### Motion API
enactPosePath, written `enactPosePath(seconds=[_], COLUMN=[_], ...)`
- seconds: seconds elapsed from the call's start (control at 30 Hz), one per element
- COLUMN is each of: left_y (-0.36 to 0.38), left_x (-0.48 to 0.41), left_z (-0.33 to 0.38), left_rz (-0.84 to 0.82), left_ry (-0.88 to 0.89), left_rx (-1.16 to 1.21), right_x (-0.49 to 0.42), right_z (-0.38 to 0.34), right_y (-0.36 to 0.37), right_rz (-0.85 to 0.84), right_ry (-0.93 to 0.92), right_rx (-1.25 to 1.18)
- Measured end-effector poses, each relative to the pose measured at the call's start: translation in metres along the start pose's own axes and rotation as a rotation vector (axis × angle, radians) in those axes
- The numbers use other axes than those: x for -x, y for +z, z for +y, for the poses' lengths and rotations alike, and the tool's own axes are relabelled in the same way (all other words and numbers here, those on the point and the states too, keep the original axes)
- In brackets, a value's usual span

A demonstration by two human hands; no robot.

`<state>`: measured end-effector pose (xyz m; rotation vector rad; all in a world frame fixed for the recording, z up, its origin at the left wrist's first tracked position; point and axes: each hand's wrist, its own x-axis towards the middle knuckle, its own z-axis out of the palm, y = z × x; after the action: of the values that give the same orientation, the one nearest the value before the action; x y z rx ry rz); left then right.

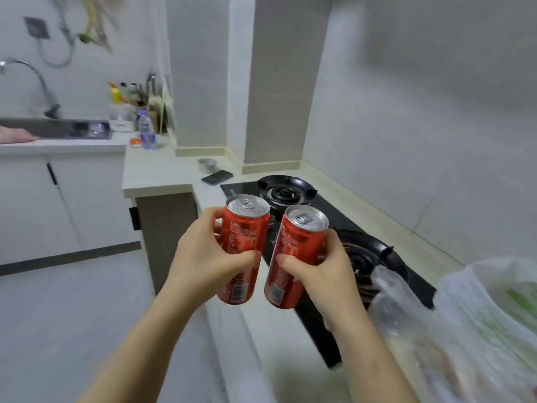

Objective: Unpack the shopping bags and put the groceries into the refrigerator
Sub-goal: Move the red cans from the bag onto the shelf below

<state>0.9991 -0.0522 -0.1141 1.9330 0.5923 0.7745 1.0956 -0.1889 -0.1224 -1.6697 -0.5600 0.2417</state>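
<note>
Past the sink [58,128] at the upper left, the left grip [203,257] at mid-frame is wrapped round a first red can [245,228], the right grip [328,271] just beside it clasps a second red can [296,242], both held above the bench [162,170] edge by the hob [286,190], with plastic shopping bags [479,315] at lower right.

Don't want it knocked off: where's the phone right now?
In the head view the phone lies flat on the counter, upper centre, just left of the far burner and in front of a small metal cup.
</note>
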Motion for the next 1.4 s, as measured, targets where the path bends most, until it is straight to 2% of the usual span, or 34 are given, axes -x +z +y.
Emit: enactPosePath(seconds=[0.27,0.47,0.77,1.13,1.4], left_y=[-0.135,-0.251,-0.396,-0.490,-0.544], left_x=[0.053,0.116,0.220,0.331,0.365], left_z=[-0.042,-0.068,-0.094,-0.107,-0.123], left_rz=[0.335,0.578,0.887,1.232,1.412], left_ry=[-0.139,-0.234,-0.360,-0.538,-0.599], left_rx=[-0.108,-0.204,-0.362,-0.439,-0.453], right_x=[0.030,0.087,0.194,0.313,0.359], right_z=[-0.022,-0.049,-0.093,-0.133,-0.156], right_y=[0.137,0.258,0.412,0.528,0.605], right_rz=[-0.386,-0.697,-1.022,-1.439,-1.646], right_ry=[-0.080,-0.099,-0.133,-0.183,-0.237], right_rx=[-0.056,-0.100,-0.190,-0.267,-0.271])
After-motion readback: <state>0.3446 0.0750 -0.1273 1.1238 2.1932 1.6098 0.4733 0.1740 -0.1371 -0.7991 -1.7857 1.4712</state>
